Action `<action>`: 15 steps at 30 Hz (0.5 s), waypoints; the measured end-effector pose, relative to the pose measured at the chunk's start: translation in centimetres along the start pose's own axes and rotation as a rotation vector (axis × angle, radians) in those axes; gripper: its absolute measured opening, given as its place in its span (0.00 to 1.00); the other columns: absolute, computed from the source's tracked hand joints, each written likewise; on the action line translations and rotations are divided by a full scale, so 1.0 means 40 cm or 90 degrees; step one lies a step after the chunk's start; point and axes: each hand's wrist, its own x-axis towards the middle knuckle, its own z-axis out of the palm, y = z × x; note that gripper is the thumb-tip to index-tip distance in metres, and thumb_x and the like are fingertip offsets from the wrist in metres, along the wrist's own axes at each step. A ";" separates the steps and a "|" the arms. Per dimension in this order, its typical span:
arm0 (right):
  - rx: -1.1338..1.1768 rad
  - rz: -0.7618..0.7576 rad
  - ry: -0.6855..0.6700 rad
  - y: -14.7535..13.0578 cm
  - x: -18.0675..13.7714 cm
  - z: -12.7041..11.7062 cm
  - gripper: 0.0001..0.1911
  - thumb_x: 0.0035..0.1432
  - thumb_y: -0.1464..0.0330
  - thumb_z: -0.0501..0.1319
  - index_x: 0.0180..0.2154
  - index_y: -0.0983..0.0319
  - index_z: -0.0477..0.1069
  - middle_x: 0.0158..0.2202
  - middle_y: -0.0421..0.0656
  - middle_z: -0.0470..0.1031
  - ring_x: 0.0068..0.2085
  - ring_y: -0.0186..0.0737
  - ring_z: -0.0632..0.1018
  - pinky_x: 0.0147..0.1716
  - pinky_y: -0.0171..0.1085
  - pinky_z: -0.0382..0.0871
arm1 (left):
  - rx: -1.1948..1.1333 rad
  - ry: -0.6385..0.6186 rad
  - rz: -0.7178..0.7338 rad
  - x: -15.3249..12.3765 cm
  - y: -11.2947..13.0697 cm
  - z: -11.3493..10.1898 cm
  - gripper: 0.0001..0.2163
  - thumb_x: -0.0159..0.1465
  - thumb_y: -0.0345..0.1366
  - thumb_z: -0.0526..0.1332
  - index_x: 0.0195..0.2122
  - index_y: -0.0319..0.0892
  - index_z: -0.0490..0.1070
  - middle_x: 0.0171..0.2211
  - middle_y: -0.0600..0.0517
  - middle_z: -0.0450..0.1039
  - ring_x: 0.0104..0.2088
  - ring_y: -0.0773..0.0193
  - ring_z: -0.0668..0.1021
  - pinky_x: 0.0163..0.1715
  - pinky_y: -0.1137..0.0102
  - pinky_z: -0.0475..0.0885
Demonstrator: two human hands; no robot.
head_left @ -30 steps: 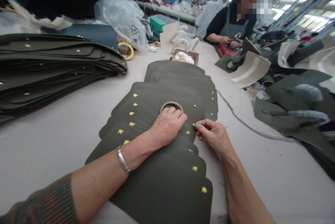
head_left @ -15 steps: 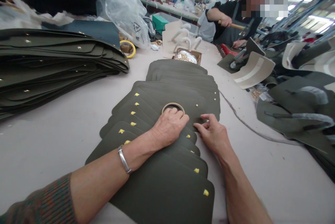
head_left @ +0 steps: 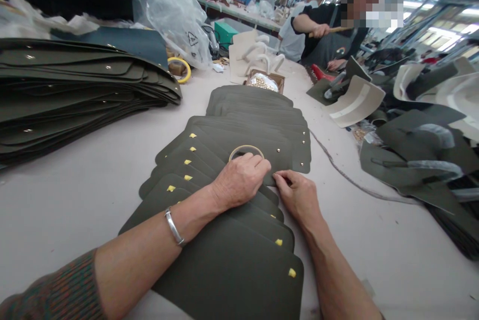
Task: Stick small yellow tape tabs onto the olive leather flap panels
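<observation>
My left hand (head_left: 239, 181) is closed at the near side of a roll of tape (head_left: 246, 147), its fingers curled over the rim. The roll rests on a fanned stack of dark olive panels (head_left: 228, 255), several of which carry small yellow tape pieces (head_left: 292, 273) near their edges. Just to the right, my right hand (head_left: 299, 194) has thumb and forefinger pinched together at a panel's right edge. Whatever lies between those fingertips is too small to make out. Small metal studs (head_left: 278, 150) show on the panels beyond.
A tall pile of olive panels (head_left: 75, 105) stands on the left, with a yellow tape roll (head_left: 179, 70) behind it. Ahead is a box of small brass pieces (head_left: 264, 81). Curved parts (head_left: 415, 155) crowd the right. Across the table a person (head_left: 333, 35) holds a wooden-handled tool.
My right thumb and forefinger have closed from apart into a pinch, and that hand has shifted slightly left. My left hand stays at the tape roll. The view has shifted slightly.
</observation>
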 end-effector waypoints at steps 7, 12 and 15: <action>0.118 -0.007 -0.173 0.029 -0.007 -0.054 0.07 0.56 0.66 0.61 0.31 0.57 0.78 0.30 0.40 0.80 0.32 0.39 0.79 0.33 0.37 0.70 | -0.040 0.033 0.000 -0.003 -0.007 0.005 0.08 0.68 0.30 0.49 0.38 0.39 0.67 0.33 0.50 0.70 0.36 0.61 0.72 0.38 0.67 0.68; 0.124 -0.094 -0.192 0.051 -0.007 -0.064 0.07 0.59 0.68 0.60 0.34 0.57 0.77 0.32 0.40 0.78 0.33 0.38 0.77 0.34 0.36 0.69 | -0.082 0.039 -0.019 -0.009 -0.011 0.018 0.08 0.68 0.30 0.50 0.42 0.41 0.68 0.34 0.51 0.73 0.36 0.64 0.75 0.37 0.70 0.71; 0.088 -0.121 -0.201 0.046 -0.001 -0.061 0.07 0.60 0.68 0.59 0.35 0.57 0.77 0.32 0.41 0.77 0.34 0.38 0.77 0.35 0.37 0.69 | -0.132 0.052 -0.008 -0.011 -0.010 0.024 0.09 0.68 0.31 0.51 0.46 0.42 0.68 0.37 0.52 0.75 0.38 0.66 0.78 0.38 0.73 0.73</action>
